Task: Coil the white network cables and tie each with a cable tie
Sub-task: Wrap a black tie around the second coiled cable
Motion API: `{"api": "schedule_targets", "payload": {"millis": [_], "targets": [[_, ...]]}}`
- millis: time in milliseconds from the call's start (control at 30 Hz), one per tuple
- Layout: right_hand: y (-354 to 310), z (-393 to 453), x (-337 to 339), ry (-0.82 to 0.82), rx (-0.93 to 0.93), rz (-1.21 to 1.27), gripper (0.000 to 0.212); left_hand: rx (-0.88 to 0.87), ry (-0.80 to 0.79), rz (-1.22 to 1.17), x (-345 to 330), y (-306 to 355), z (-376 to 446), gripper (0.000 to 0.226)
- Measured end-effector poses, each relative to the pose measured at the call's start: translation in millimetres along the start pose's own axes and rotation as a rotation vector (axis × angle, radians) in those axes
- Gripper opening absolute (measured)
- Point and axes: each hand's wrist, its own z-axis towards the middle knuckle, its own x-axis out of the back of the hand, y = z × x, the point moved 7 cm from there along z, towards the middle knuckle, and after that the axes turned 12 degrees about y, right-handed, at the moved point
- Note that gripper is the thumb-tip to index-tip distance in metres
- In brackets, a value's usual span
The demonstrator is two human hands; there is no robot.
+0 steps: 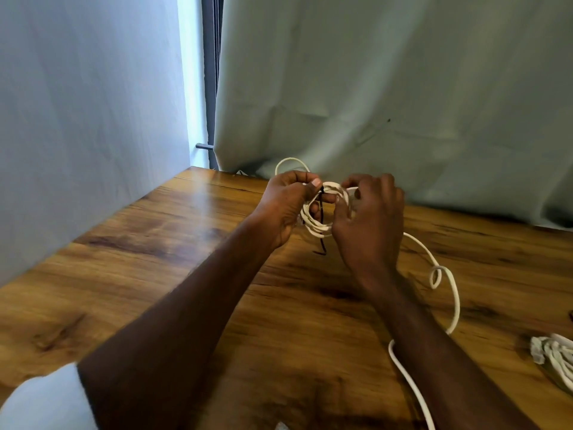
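Several turns of white network cable (316, 223) make a small coil held up off the wooden table (155, 268), between both hands near the far edge. Left hand (286, 206) curls round the coil's left side, thumb pressed on top, with a black cable tie (322, 218) crossing the loops there and its tail hanging down toward the wood. Right hand (369, 218) has fingers bent onto the coil's right side, pinching the turns together.

Judgement: cable looks light, springy, smooth-jacketed; loops will want to fan open if the pinch slackens. Best hold is right beside the tie, squeezing all turns flat. Tie is thin and stiff, easy to lose from the fingertips.

One loose loop (291, 164) stands up behind the left hand. The uncoiled tail (446, 293) runs off past the right forearm, kinks once, and trails to the near edge.

Second bundle of white cable (555, 355) lies at the right edge, well apart. Pale curtain (403, 88) hangs behind the table.
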Motion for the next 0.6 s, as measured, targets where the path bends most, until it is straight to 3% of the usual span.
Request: {"api": "schedule_targets", "payload": {"millis": [67, 300, 600], "targets": [[-6.0, -2.2, -2.9, -0.069, 0.046, -0.036, 0.02, -0.009, 0.004, 0.003, 1.5, -1.4, 1.7, 0.019], [4.3, -5.4, -9.6, -0.193, -0.112, -0.053, 0.025, -0.058, 0.005, 0.007, 0.5, -4.9, 2.5, 0.013], [14.4, -6.2, -18.2, -0.276, -0.274, 0.138, 0.029, -0.089, -0.109, -0.055, -5.0, -9.2, -1.0, 0.018]]}}
